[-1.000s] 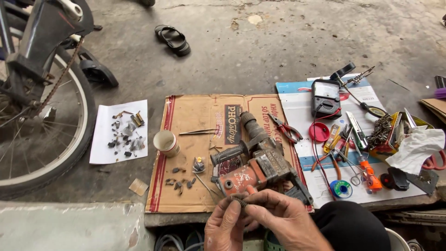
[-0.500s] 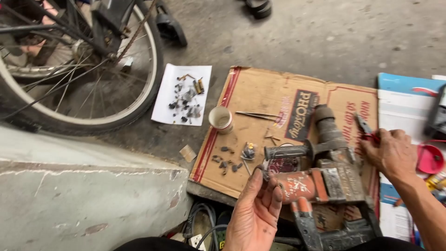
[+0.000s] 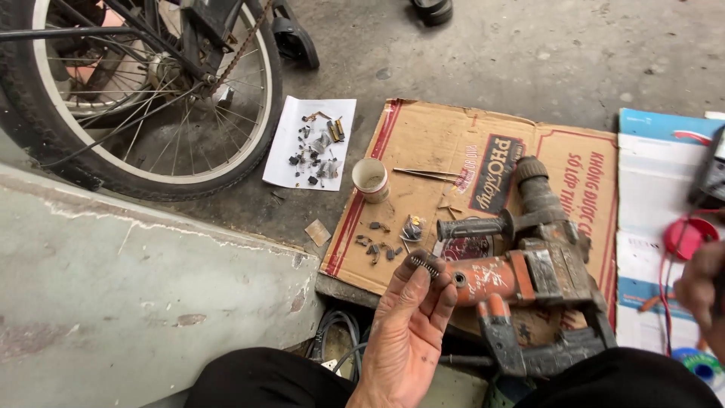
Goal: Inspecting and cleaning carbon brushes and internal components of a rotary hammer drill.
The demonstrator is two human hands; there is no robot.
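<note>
My left hand (image 3: 408,325) is raised palm up over the near edge of a flattened cardboard sheet (image 3: 453,143), pinching a small coiled metal spring (image 3: 424,264) at its fingertips. Just right of it lies a worn orange and grey rotary hammer drill (image 3: 529,276) with a black side handle. My right hand (image 3: 702,291) shows only partly at the right edge, fingers curled, beside a red round lid (image 3: 689,236); whether it holds anything is hidden. Small dark parts (image 3: 377,245) lie on the cardboard near my left fingers.
A small cup (image 3: 370,178) and tweezers (image 3: 427,174) sit on the cardboard. A white paper (image 3: 291,162) carries several tiny parts. A bicycle wheel (image 3: 151,98) stands at upper left, a concrete ledge (image 3: 136,302) at lower left. Cables (image 3: 336,340) lie below the cardboard.
The view has swung left and closer. My hands have separated: the left stays by the drill with the spring, the right has moved out to the right edge.
</note>
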